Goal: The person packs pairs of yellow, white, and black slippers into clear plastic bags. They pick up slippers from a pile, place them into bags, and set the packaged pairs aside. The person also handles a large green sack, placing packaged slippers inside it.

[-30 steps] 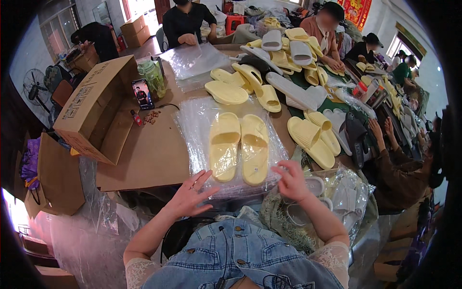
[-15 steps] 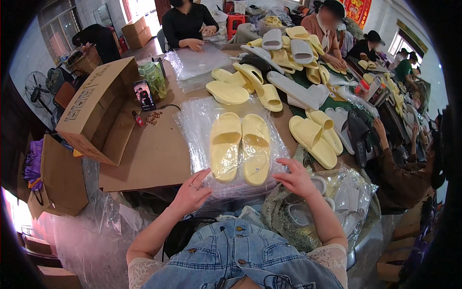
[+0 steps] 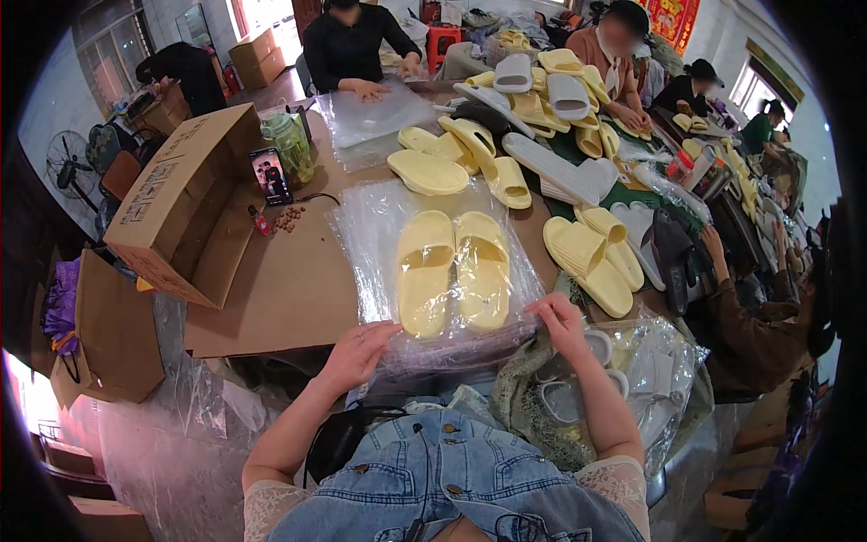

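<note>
A pair of pale yellow slide slippers lies side by side in front of me, the left slipper (image 3: 423, 303) and the right slipper (image 3: 483, 303) with toes pointing away. Clear film covers both; they seem to be inside a clear plastic bag (image 3: 377, 262) on top of a stack of such bags. My left hand (image 3: 359, 354) pinches the bag's near left corner, beside the left slipper's heel. At the near right corner, my right hand (image 3: 562, 323) has thumb and fingers closed on the bag's edge.
Left stand an open cardboard box (image 3: 185, 212), a propped phone (image 3: 271, 177) and a green jar (image 3: 287, 149). Loose yellow slippers (image 3: 591, 262) and a grey slipper (image 3: 551, 167) are heaped right and ahead. Bagged grey slippers (image 3: 623, 375) sit by my right forearm. Co-workers (image 3: 357, 45) surround the tables.
My fingers, open beside the bag before, now pinch its near corners. The right hand has shifted slightly outward, and the bag's near edge looks drawn tauter over the slippers' heels.
</note>
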Motion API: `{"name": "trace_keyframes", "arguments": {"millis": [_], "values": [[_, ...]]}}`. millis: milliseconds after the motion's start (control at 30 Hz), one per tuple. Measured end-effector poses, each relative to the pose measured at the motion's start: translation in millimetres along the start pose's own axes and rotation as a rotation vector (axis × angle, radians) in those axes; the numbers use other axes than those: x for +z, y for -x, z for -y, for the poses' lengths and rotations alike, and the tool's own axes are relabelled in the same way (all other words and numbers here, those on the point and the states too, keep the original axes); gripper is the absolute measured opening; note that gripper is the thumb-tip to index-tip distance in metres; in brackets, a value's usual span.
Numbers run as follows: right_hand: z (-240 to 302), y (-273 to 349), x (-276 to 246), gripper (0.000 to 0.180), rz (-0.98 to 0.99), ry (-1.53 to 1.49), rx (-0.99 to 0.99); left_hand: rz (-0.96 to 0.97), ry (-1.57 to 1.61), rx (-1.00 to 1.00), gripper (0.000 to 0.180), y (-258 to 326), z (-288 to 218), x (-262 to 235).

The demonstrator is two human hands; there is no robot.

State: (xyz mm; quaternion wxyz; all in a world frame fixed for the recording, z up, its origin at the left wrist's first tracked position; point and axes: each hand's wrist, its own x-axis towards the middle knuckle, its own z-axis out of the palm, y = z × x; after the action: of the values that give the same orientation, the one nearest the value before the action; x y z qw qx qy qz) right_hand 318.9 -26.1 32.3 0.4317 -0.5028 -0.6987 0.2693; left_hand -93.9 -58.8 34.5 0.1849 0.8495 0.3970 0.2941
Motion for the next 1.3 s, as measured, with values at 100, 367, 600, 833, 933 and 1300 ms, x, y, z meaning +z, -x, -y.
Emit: {"name": "trace_keyframes", "arguments": {"millis": [100, 367, 600, 833, 933, 1300], "values": [[-9, -4, 6, 0.013, -0.070, 0.030, 0.021, -0.038, -0.001, -0.020, 0.026, -8, 0, -3], [39, -65, 1, 0.016, -0.410, -0.179, -0.085, -0.378, 0.205, -0.130, 0.019, -59, -8, -21], [102, -79, -15, 0.016, -0.315, -0.391, -0.041, -0.620, 0.361, -0.070, 0.019, -81, -40, -59], [63, -46, -3, 0.019, -0.219, -0.413, 0.124, -0.484, 0.728, -0.164, 0.016, -57, -22, -24], [42, -31, -1, 0.019, -0.238, -0.410, 0.223, -0.383, 0.751, -0.303, 0.016, -47, -18, -15], [-32, -25, 40, 0.018, -0.229, 0.412, 0.147, -0.245, 0.656, -0.689, 0.027, -48, 17, 26]]}}
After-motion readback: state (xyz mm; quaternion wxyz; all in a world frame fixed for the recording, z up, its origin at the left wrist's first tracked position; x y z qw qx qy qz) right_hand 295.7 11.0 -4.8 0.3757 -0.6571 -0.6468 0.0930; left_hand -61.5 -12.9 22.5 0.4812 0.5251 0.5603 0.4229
